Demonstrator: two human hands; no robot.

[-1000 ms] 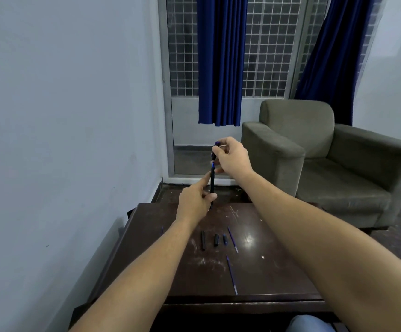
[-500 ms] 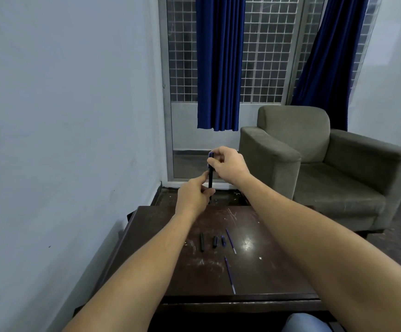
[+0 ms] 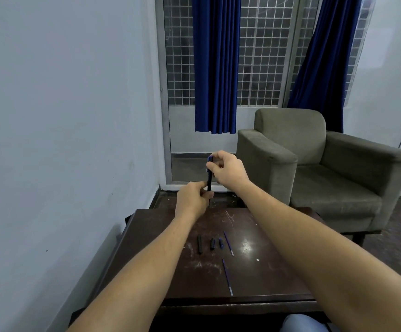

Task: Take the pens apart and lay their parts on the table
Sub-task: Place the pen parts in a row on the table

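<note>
**Pen still whole, hands closing in**

On the table (image 3: 278,271) lie two refills (image 3: 227,276) and three short parts (image 3: 212,243). Beyond them, the left hand (image 3: 192,200) pinches the lower end of the upright pen (image 3: 209,179). The right hand (image 3: 228,170) grips its top, nearer the left than a second ago. Nothing has come off yet.

The table (image 3: 266,279) is recorded as dark wood, glossy but scratched and scuffed; the pen (image 3: 209,179) and loose pen parts (image 3: 199,244) are noted as smooth dark plastic, the armchair (image 3: 338,192) as matt woven cloth, the curtains (image 3: 215,68) as blue cloth.
</note>
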